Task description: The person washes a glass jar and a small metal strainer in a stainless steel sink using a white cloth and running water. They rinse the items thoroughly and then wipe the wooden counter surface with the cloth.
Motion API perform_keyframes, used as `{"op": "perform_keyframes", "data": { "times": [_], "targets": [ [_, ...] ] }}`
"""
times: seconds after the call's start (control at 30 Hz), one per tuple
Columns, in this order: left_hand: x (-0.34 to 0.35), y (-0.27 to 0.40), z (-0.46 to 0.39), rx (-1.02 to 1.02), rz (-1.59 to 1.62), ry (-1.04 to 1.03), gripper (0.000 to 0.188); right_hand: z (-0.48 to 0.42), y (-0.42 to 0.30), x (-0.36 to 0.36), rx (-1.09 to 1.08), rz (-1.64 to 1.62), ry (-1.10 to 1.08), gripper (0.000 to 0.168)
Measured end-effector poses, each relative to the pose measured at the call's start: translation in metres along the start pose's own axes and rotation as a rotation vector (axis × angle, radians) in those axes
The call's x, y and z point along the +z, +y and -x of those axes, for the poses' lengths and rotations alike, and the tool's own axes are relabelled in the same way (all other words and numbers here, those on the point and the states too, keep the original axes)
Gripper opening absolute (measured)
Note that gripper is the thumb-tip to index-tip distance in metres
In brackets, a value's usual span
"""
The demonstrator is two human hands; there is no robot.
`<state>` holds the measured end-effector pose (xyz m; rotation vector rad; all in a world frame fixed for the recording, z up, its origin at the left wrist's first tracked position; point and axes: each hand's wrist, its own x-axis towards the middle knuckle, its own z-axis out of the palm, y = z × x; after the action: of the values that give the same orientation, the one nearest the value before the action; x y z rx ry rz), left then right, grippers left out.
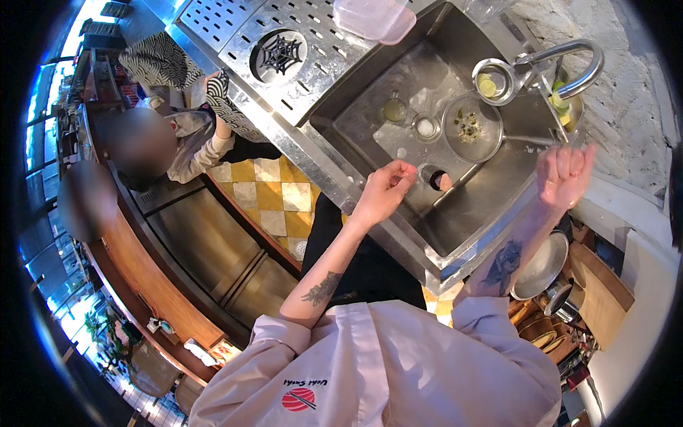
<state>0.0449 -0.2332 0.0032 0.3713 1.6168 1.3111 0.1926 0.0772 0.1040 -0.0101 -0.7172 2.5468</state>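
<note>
My left hand [388, 191] hovers over the near left edge of the steel sink [347, 107], its fingers curled together; whether it holds something small is not visible. My right hand [566, 179] is raised at the sink's right side, its fingers mostly folded and no object visible in it. A small dark-banded cup [436, 179] lies between the hands in the sink. Beyond it rests a round fine-mesh strainer [472, 128] with food bits inside. A glass cup of yellowish liquid [395, 110] and the sink drain [426, 127] are farther left.
A curved faucet [589, 53] rises by the rough wall, near a metal container with citrus slices [495, 88]. Translucent plastic tubs [373, 18] sit on the perforated drainboard [299, 32]. Pans [541, 267] are stored lower right. A co-worker [195, 133] stands left, beyond the counter edge.
</note>
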Motion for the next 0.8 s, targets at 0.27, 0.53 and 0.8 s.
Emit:
{"op": "perform_keyframes", "data": {
  "times": [0.27, 0.53, 0.8],
  "targets": [
    [-0.013, 0.008, 0.002, -0.217, 0.267, 0.059, 0.047, 0.013, 0.209, -0.067, 0.69, 1.388, 0.413, 0.073],
    [-0.067, -0.005, -0.013, -0.215, 0.618, 0.192, 0.019, 0.001, 0.27, -0.022, 0.294, 1.142, 0.388, 0.062],
    [-0.126, 0.003, 0.024, -0.286, 0.429, 0.081, 0.013, -0.022, 0.366, -0.209, 0.147, 1.547, 0.686, 0.093]
  ]
}}
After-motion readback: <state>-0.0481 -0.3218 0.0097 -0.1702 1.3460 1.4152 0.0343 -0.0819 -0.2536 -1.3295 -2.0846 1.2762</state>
